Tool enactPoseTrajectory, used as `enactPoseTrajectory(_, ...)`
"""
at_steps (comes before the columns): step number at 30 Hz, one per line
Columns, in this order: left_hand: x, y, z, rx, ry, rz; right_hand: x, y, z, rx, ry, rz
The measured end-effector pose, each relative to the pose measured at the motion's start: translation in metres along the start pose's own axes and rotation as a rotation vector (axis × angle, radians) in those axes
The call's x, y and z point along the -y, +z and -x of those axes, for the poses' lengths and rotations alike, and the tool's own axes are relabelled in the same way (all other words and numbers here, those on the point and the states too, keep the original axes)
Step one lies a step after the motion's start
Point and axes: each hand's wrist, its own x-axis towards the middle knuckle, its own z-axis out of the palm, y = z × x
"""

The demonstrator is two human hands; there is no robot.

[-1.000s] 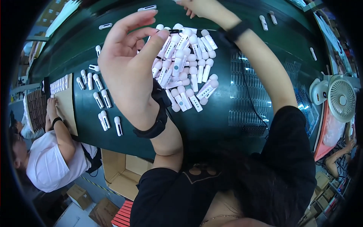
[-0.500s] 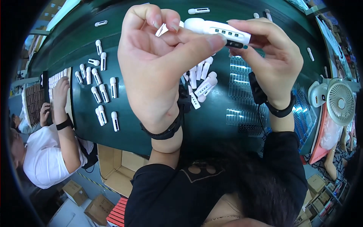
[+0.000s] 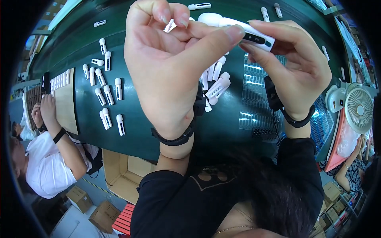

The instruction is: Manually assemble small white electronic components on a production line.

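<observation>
A white microphone-shaped device (image 3: 227,22) with a rounded head is held up above the table, its black oval panel facing me. My left hand (image 3: 158,71) pinches its middle between thumb and index finger, with the other fingers curled. A small white piece shows behind those curled fingers; I cannot make out whether it is held. My right hand (image 3: 297,65) grips the device's tail end between thumb and fingers. Beneath the hands, a pile of similar white devices (image 3: 218,87) lies on the dark green table (image 3: 158,152), partly hidden by my left wrist.
Several more devices (image 3: 107,95) lie scattered on the left. Clear plastic trays (image 3: 254,81) and blue sheets (image 3: 319,125) lie on the right, beside a white fan (image 3: 358,108). At far left, a co-worker's hands (image 3: 48,111) rest by a cardboard sheet (image 3: 65,105). An open carton (image 3: 119,170) stands below the table edge.
The device has moved slightly right and rolled, so its black panel faces me and the row of small dark squares is hidden. The co-worker's hand has drawn back from the row of devices.
</observation>
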Motion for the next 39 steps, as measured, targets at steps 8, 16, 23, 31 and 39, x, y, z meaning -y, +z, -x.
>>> enactPoseTrajectory(8, 0.003, 0.006, 0.003, -0.064, 0.081, -0.086, 0.003, 0.000, 0.002, -0.047, 0.021, -0.012)
enactPoseTrajectory(16, 0.021, -0.016, -0.016, 0.239, 0.005, -0.299, -0.008, 0.003, 0.004, -0.053, -0.012, -0.026)
enactPoseTrajectory(23, 0.037, -0.019, -0.016, 0.314, -0.160, -0.236, -0.016, 0.006, 0.008, -0.013, 0.111, -0.139)
enactPoseTrajectory(31, 0.048, -0.009, -0.022, 0.074, 0.084, -0.674, -0.068, 0.005, -0.011, 0.036, 0.426, -0.203)
enactPoseTrajectory(39, 0.020, -0.012, -0.026, -0.160, 0.033, -0.709, -0.164, 0.037, -0.044, 0.305, 0.405, 0.655)
